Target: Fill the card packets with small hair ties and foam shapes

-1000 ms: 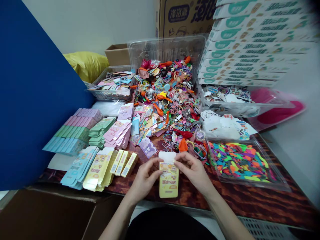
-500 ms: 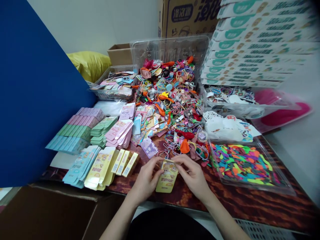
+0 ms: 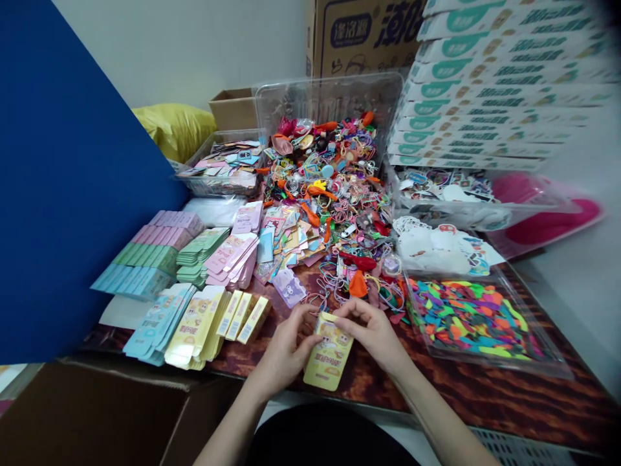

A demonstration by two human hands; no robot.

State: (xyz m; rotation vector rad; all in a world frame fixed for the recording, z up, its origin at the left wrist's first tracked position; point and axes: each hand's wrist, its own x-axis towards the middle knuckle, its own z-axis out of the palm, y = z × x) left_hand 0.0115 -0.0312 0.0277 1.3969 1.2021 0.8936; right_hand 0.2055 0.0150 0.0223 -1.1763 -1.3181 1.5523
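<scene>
We've got two bare hands at the near edge of the surface (image 3: 485,404), middle of it, left hand (image 3: 284,343) and right hand (image 3: 371,333) both on one flat yellow box (image 3: 330,355) with a cartoon print. Box sits tilted, its lower end pointing at the near edge, top end up between the hands; can't tell if it touches the surface. Fingers on both hands are clenched on its upper part, left fingers (image 3: 305,327) on the left side, right fingers (image 3: 352,309) across the top, with the top flap bent in. Just left of the left hand: small yellow boxes (image 3: 245,318), then a stack of flat yellow boxes (image 3: 194,330) and flat blue boxes (image 3: 158,320). Further up, pink boxes (image 3: 230,259) and green boxes (image 3: 201,249). Right above the hands, a purple sticker card (image 3: 288,288) and an orange balloon (image 3: 358,285), at the bottom of a big heap of elastic bands and balloons (image 3: 330,194) in mid-surface. To the right, a clear tray (image 3: 538,327) of multicoloured paper shapes (image 3: 473,317), near the right hand but not touching it. Blue board (image 3: 72,181) covers the left side; stacked flat cartons (image 3: 485,84) stand at the far right corner.
</scene>
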